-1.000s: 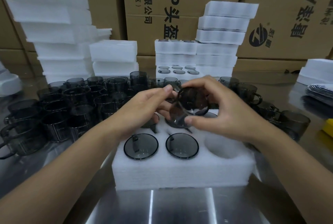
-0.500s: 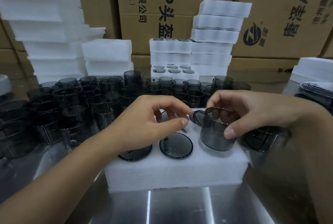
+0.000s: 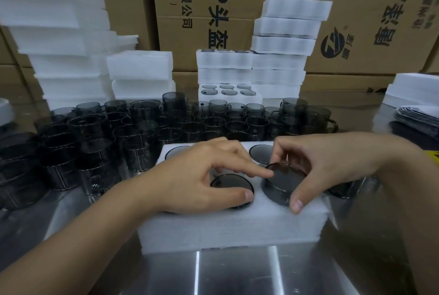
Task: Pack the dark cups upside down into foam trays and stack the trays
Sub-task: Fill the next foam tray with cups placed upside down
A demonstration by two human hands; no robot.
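cardboard boxes (image 3: 237, 9) behind, seemingly steel table (image 3: 237, 275).

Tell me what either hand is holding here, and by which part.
The right hand pinches an upside-down dark cup by its side wall, just under the upturned base. The left hand holds nothing.

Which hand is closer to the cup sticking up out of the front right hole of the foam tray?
Right. The right hand grips the raised cup around its sides; the left hand rests beside it over the neighbouring cup, index fingertip just touching its rim.

We count two hands (image 3: 190, 180), one front foam tray (image 3: 232, 228), four visible cup bases in it; loose cups (image 3: 142, 123) behind uncountable.
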